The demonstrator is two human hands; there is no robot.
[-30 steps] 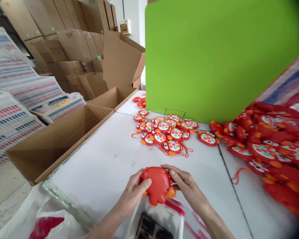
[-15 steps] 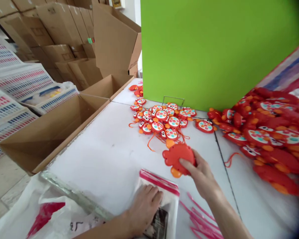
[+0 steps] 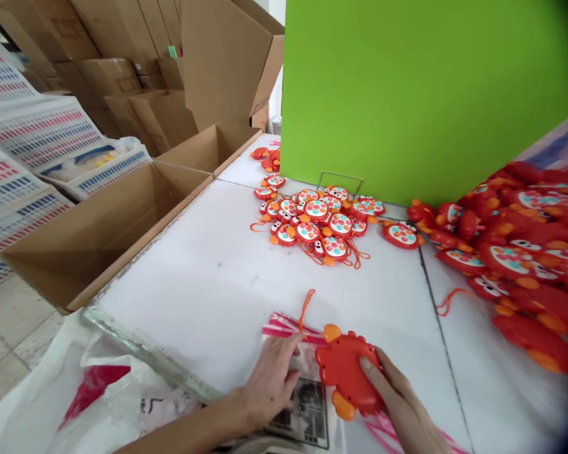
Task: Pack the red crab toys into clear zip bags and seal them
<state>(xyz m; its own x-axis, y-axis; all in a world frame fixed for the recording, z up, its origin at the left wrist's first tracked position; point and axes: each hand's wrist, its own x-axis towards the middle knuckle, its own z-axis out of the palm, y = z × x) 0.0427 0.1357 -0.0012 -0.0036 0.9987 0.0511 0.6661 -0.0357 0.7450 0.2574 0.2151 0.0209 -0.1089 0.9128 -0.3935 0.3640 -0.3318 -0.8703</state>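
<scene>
My right hand (image 3: 397,391) grips a red crab-shaped toy (image 3: 348,372), its plain back turned up and orange claws at the sides. An orange cord loop (image 3: 307,309) stretches out near the toy's far left side. Beneath the toy lies a clear zip bag (image 3: 334,419) with a pink-striped mouth and a dark printed panel. My left hand (image 3: 272,378) is at the bag's mouth, fingers bent and closed on its edge; the fingertips are partly hidden.
A pile of crab toys (image 3: 317,221) lies mid-table, and a larger heap (image 3: 525,252) at right. Behind stands a green panel (image 3: 416,94). An open carton (image 3: 99,239) adjoins the table's left edge. White plastic packaging (image 3: 108,403) lies at front left; baskets (image 3: 38,126) are stacked beyond.
My right hand has brought the toy down and nearer, over the bag. My left hand has shifted from lying flat on the bag to its mouth, where the pink strips have spread.
</scene>
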